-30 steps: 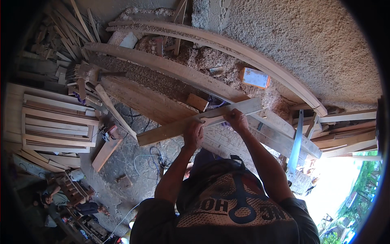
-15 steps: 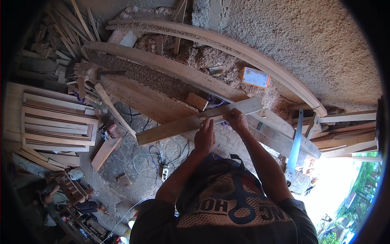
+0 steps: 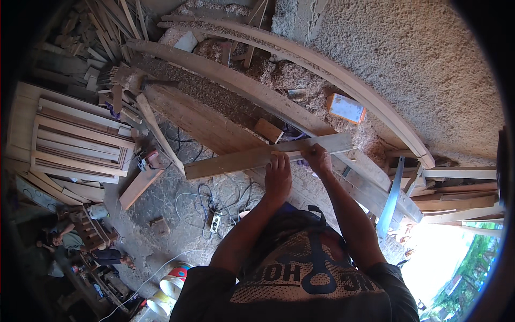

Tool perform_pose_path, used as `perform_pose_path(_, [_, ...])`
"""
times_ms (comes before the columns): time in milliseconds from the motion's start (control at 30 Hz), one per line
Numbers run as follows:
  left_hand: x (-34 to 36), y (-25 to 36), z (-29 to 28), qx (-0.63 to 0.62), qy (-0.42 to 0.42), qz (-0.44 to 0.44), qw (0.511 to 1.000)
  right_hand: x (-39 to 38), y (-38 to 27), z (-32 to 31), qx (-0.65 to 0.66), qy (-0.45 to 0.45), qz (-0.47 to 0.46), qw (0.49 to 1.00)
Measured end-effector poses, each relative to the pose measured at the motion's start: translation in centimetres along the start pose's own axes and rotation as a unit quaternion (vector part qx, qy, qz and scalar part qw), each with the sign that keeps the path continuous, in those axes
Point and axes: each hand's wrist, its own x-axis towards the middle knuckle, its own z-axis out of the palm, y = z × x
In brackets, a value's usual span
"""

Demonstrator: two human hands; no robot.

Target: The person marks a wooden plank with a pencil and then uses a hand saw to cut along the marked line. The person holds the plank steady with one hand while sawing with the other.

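A long wooden board (image 3: 228,163) lies slantwise across the workbench in front of me, its left end sticking out over the floor. My left hand (image 3: 278,177) is bent over the board's near edge at mid-length, thumb side hidden. Just right of it, my right hand (image 3: 317,160) is closed in a fist against the same edge, nearer the board's right end. Between the two hands runs a thin pale strip (image 3: 295,154) along the edge; whether the right fingers hold it or something smaller is hidden. A small wood block (image 3: 268,130) rests behind the board.
Beyond are a shavings-covered bench (image 3: 209,102), a long curved beam (image 3: 322,67) and a white-and-orange box (image 3: 346,108). A handsaw (image 3: 390,201) leans at right. Cables and a power strip (image 3: 215,223) lie on the floor. A slatted wooden frame (image 3: 80,140) stands left; another person (image 3: 72,239) sits lower left.
The view has shifted a little, and the board now looks less steeply slanted. My left hand has moved slightly right and its fingers are more curled over the edge. The right fist stays by the board.
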Motion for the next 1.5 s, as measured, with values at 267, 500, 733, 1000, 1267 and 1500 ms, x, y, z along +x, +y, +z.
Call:
perform_pose_path(267, [1.4, 2.0, 1.1, 0.097, 0.026, 0.001, 0.995, 1.4, 0.2, -1.6, 0.026, -0.046, 0.02, 0.998])
perform_pose_path(500, [1.5, 2.7, 0.9, 0.14, 0.049, -0.046, 0.988, 2.3, -8.5, -5.1, 0.171, -0.011, -0.12, 0.978])
perform_pose_path(733, [1.8, 4.1, 1.0, 0.103, 0.059, -0.087, 0.989, 3.3, -9.8, -2.2, 0.212, -0.218, -0.077, 0.949])
perform_pose_path(1000, [1.6, 4.4, 1.0, 0.109, 0.032, -0.093, 0.989, 5.6, -10.6, -0.6, -0.021, -0.292, -0.243, 0.925])
perform_pose_path(1267, [1.5, 4.0, 1.1, 0.111, 0.0, -0.091, 0.99, 6.0, -11.8, 0.2, -0.055, -0.335, -0.254, 0.906])
perform_pose_path(1500, [1.5, 4.2, 1.3, 0.099, 0.005, -0.091, 0.991, 6.7, -10.9, 1.0, -0.052, -0.344, -0.249, 0.904])
